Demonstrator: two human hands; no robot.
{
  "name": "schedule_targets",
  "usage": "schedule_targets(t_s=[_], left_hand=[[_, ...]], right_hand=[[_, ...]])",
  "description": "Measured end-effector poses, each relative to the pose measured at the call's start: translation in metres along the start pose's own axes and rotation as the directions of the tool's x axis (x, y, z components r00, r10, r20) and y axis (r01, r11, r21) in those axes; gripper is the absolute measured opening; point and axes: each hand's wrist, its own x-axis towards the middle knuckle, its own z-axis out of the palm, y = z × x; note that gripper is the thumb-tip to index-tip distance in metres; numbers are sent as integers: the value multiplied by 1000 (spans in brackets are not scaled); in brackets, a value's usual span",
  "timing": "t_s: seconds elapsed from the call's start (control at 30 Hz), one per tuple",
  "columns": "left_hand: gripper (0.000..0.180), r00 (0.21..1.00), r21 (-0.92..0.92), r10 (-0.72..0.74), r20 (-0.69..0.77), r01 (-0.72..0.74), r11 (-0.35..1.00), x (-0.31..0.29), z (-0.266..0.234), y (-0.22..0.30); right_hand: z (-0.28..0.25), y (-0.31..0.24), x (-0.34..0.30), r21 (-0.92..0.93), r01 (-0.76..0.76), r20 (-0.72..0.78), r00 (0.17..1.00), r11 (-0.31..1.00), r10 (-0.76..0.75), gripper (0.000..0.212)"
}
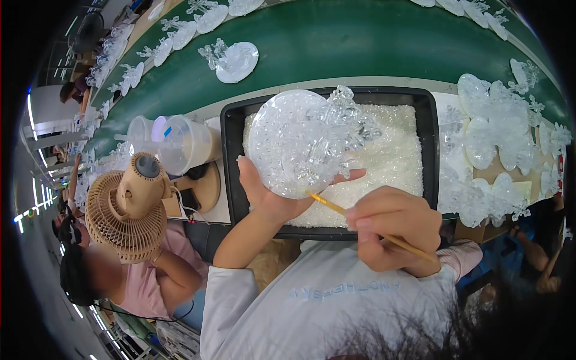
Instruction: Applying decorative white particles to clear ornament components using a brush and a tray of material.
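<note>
My left hand (267,198) is under a clear plastic ornament (294,144) and grips it from below, thumb at the left edge and fingertips showing to the right. The ornament has a round, glittery whitish disc, with clear knobbly figures along its right side. In my right hand (399,225) is a slim yellow-handled paintbrush (327,203), pinched between thumb and fingers. Its tip meets the disc's lower edge; the bristles are too small to make out. Beneath both hands sits a black tray (429,150) of sparkling white granules (393,165).
Similar ornaments (498,129) crowd the right side. One ornament (237,62) lies on the green belt (318,45) beyond the tray. Clear plastic tubs (189,144) and a tan fan (129,207) stand at left, near a seated person in pink (144,276).
</note>
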Motion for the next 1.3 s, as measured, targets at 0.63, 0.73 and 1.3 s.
schedule_targets(t_s=[0.63,0.73,1.3], left_hand=[[116,997,58,71,24,-73,996,1,-5,-6],[115,997,96,71,42,-75,993,1,-5,-7],[113,989,202,94,114,-116,973,2,-8,-7]], right_hand=[[10,6,4,-55,281,14,960,958,-280,22],[9,5,3,-47,291,8,957,956,-291,23],[10,2,-5,-246,382,82,924,891,-373,27]])
